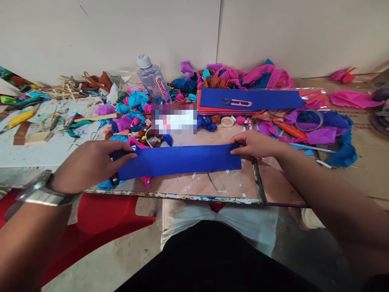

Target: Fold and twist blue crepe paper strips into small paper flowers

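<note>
A long strip of dark blue paper [185, 161] stretches between my hands, just over the table near its front edge. My left hand [89, 164], with a metal watch [47, 192] on the wrist, pinches the strip's left end between thumb and fingers. At the upper right corner my right hand [253, 144] pinches the other end. Crumpled scraps in blue, pink, purple and brown lie behind the strip's left half. Beyond my right hand, pink-handled thread snips [237, 102] rest on another dark blue sheet [267, 98], on top of a stack of orange and red sheets [204, 106].
A clear plastic bottle [153, 83] stands among scraps at the back. Rings of tape [309, 121] lie among purple and teal paper on the right. Wooden sticks [71, 87] pile up at the back left. A red chair [106, 215] sits below the table's front left.
</note>
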A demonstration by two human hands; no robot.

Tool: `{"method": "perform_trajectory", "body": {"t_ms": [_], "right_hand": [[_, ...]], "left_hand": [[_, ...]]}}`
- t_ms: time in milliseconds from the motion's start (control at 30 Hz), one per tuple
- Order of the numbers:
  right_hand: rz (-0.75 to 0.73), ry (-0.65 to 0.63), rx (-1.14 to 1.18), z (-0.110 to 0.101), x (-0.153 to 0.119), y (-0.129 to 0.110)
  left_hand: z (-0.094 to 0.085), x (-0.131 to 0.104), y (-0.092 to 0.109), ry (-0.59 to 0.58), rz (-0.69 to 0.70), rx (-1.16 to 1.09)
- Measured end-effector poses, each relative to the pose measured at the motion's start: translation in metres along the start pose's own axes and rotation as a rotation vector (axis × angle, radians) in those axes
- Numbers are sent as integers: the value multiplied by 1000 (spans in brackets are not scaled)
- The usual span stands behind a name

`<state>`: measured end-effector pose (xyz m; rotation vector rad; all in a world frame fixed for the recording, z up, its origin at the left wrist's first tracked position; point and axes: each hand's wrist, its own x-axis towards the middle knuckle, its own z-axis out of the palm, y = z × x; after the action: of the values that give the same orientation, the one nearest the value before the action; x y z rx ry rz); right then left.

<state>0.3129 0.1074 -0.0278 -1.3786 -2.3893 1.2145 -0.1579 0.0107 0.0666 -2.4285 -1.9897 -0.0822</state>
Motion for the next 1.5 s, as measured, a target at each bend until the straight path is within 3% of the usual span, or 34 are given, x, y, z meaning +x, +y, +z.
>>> {"method": "perform_trajectory", "body": {"t_ms": [100, 167, 300, 433, 500, 567, 700, 900, 1067, 1233, 1367, 1500], "right_hand": [[-18, 59, -51, 5, 2, -3], [-13, 68, -53, 7, 3, -5], [12, 128, -90, 12, 4, -8], [43, 173, -124, 17, 5, -12], [65, 173, -133, 19, 5, -12], [67, 182, -161, 19, 4, -12], [26, 276, -222, 18, 1, -8], [23, 355, -169, 23, -5, -12], [103, 428, -52, 24, -2, -11], [152, 406, 169, 24, -3, -13], [200, 414, 371, 20, -6, -17], [204, 481, 470, 12, -6, -13]], "left_hand": [[7, 2, 10, 162, 226, 198], [12, 5, 25, 232, 276, 270], [29, 9, 85, 173, 429, 154], [67, 16, 158, 2, 567, 67], [87, 24, 183, -43, 622, 50], [102, 34, 196, -69, 627, 43], [112, 53, 194, -128, 652, 4], [97, 65, 182, -185, 669, -9], [94, 65, 190, -129, 606, -11], [100, 66, 196, -96, 561, 11], [92, 74, 184, -105, 471, -27], [73, 77, 161, -197, 446, -52]]}}
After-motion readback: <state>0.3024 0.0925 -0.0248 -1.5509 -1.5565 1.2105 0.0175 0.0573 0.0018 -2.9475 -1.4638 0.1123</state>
